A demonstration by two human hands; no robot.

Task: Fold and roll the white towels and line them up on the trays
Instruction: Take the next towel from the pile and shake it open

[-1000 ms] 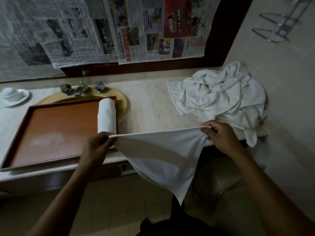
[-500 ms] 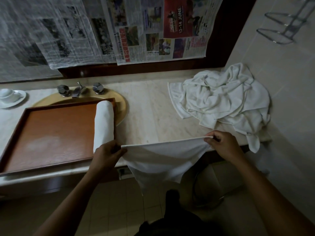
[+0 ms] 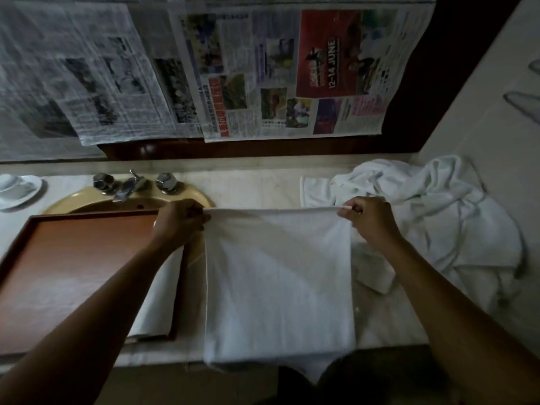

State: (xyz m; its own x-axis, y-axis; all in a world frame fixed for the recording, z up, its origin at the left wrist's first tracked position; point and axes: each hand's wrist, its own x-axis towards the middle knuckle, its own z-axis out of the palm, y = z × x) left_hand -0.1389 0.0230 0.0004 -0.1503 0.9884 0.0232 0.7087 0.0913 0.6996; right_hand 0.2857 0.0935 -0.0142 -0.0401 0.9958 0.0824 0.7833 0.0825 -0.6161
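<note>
On the marble worktop's (image 3: 248, 191) front edge, left hand (image 3: 178, 223) and right hand (image 3: 371, 222) pinch the spread white cloth towel's (image 3: 277, 282) corners, fold probably next

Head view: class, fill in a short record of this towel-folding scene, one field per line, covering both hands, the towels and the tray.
left hand: pinches the far left corner of the flat towel
right hand: pinches its far right corner
flat towel: spread over the counter, near end hanging over the front edge
rolled towel: at the right end of the tray, partly hidden by the left forearm
towel pile: crumpled, unfolded, at the counter's right end
</note>
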